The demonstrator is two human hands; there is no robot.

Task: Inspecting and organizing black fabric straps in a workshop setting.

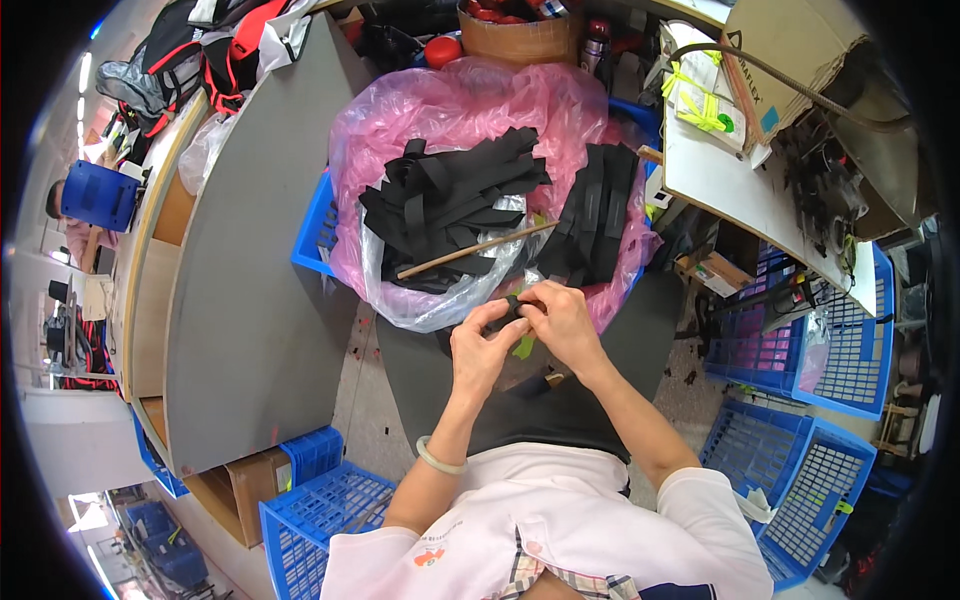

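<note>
Both hands meet over my lap at the near edge of a plastic-lined blue basket. My left hand [478,348] pinches a small black strap piece [511,308] between thumb and fingers. From the other side, my right hand [562,322] grips the same piece, its fingertips hiding much of it. Just under the fingers shows a bit of yellow-green material [523,347]; whether it joins the black piece I cannot tell. Beyond the hands, black webbing straps [450,190] lie heaped, with a flatter bundle of black straps [598,215] to their right. A thin wooden stick [475,250] rests across the heap.
Pink plastic lining [380,115] spills over the blue basket [318,225]. A grey panel [260,260] stands at the left. At the right are a white table [740,200] and blue crates [845,350]. Another blue crate [325,510] sits at the lower left.
</note>
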